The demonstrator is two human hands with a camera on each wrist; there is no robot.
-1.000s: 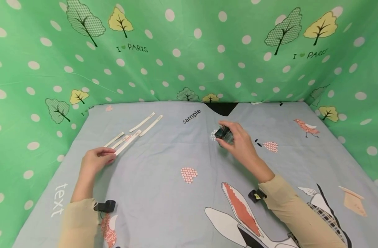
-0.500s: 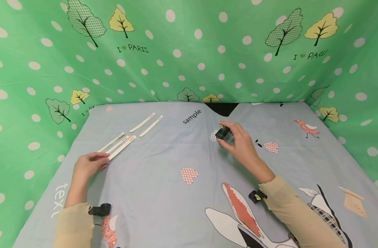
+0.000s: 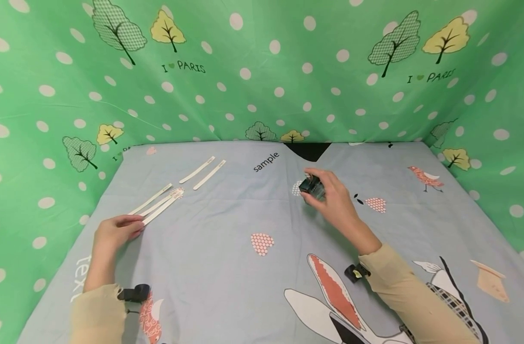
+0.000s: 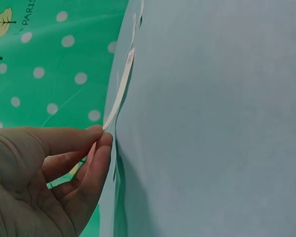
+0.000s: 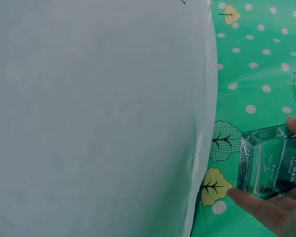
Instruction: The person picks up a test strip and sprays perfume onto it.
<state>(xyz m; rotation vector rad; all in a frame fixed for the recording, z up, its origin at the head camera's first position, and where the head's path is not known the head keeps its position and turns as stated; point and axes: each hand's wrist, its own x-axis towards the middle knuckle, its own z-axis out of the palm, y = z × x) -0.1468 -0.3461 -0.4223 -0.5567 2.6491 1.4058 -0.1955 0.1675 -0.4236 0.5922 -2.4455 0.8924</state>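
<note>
at the left, in the fingers of the left hand (image 3: pixel 115 232), a white strip (image 3: pixel 160 210) is pinched by its near end, with two similar strips (image 3: pixel 151 199) seen just beside it; farther along, two more white strips (image 3: pixel 209 175) are laid side by side on the cloth-covered tabletop (image 3: pixel 219 277); at the right, a glass bottle (image 3: pixel 316 188) labelled "sexy man" is grasped in the fingers of the right hand (image 3: pixel 336 200)

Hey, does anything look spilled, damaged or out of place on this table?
Nothing stands out. The left hand pinches one paper strip, the right hand holds a perfume bottle, and the other strips lie on the cloth. No spill or damage shows.
</note>
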